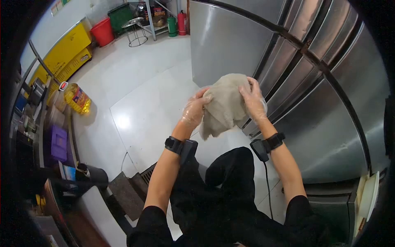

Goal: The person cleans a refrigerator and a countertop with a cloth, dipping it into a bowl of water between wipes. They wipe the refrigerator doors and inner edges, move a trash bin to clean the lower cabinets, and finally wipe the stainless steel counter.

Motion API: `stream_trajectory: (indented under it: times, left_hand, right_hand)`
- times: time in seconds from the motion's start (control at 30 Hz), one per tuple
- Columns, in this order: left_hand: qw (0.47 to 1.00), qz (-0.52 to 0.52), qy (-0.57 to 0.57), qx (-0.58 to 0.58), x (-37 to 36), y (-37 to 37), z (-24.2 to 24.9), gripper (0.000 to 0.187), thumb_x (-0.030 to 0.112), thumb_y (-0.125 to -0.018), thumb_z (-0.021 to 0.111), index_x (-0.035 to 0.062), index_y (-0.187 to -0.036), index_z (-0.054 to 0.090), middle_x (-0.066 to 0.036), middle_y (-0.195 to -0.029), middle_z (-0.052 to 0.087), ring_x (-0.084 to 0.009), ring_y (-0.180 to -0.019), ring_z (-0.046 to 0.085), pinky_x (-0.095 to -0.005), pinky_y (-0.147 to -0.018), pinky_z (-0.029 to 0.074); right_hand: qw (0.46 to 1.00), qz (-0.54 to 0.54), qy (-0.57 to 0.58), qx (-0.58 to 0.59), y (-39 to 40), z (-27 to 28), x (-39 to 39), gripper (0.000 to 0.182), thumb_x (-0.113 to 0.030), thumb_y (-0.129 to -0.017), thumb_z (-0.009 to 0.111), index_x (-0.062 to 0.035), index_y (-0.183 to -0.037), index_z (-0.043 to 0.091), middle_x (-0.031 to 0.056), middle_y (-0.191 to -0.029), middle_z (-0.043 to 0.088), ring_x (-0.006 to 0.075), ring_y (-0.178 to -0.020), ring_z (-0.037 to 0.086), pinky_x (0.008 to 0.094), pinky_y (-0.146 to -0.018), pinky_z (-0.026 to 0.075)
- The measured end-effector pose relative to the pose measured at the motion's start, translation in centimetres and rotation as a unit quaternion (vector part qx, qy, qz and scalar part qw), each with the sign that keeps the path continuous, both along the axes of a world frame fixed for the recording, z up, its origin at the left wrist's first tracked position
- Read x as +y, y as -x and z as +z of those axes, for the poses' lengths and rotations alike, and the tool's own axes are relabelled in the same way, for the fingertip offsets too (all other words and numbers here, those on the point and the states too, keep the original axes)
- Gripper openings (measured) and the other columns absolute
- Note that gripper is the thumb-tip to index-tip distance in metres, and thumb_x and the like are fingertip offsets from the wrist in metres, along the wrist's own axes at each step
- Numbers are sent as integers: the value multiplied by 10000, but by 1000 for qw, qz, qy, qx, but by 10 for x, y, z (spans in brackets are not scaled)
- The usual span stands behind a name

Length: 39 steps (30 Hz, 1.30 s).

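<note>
A crumpled grey-beige cloth (226, 103) hangs between my two hands, held out in front of me above the floor. My left hand (196, 108), in a clear plastic glove, grips its left edge. Gloved the same way, my right hand (254, 101) grips the upper right side, thumb on the front of the cloth. The fingers behind the cloth are partly hidden. Its lower left corner droops loose. Both wrists carry black straps with a small dark box.
A steel refrigerator (230, 37) with several doors stands close on the right. On the left are shelves with an oil bottle (78, 99) and a purple box (59, 143). Farther back are a yellow chest (66, 51), a red bucket (102, 32), a stool (135, 31) and a fire extinguisher (182, 23).
</note>
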<state>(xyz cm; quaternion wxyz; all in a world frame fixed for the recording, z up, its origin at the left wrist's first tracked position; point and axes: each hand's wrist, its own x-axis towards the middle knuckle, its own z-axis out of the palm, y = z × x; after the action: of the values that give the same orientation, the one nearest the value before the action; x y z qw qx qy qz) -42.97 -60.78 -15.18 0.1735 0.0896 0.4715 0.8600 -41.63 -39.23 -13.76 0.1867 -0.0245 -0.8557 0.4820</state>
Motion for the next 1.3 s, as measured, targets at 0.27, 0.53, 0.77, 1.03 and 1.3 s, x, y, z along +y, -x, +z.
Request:
stream_trajectory:
  times: [0.27,0.53,0.77,1.03,1.3]
  left_hand:
    - [999,0,-3,-39,45,1,-8,390,82,-892,525,18,-1276,505,-94,-1177,575,-193,-1101,532,-334,-963,430]
    - [972,-26,183,146,72,-6,-9,427,117,-888,542,61,-1307,486,-60,-1211,533,-161,-1100,508,-290,-934,426]
    - [989,123,30,-80,58,40,-85,391,140,-892,572,34,-1258,479,-72,-1168,536,-121,-998,516,-285,-861,448]
    - [974,94,-31,-204,75,68,-103,430,170,-897,599,41,-1280,452,-105,-1220,527,-203,-1103,528,-309,-991,423]
    - [967,92,-85,-223,79,82,-121,457,183,-882,637,53,-1280,453,-67,-1162,549,-170,-1074,532,-299,-955,428]
  right_hand:
    - [986,168,11,-11,-52,-25,-9,935,-412,-821,689,-186,-1511,100,171,-1509,261,339,-1264,445,445,-1031,392]
    - [939,66,334,-39,-45,-66,-18,694,-125,-830,653,-51,-1418,291,115,-1297,493,217,-1146,513,315,-976,426]
    - [973,-123,-128,150,39,18,28,593,-89,-794,615,-117,-1359,437,155,-1302,504,344,-1191,498,404,-1039,376]
    - [695,-104,-609,368,142,140,56,617,-166,-747,684,-298,-1322,505,-17,-1448,418,233,-1315,393,430,-1095,271]
    - [621,38,-766,161,194,-23,43,472,-278,-926,375,-212,-1394,388,40,-1526,301,241,-1422,238,446,-1172,146]
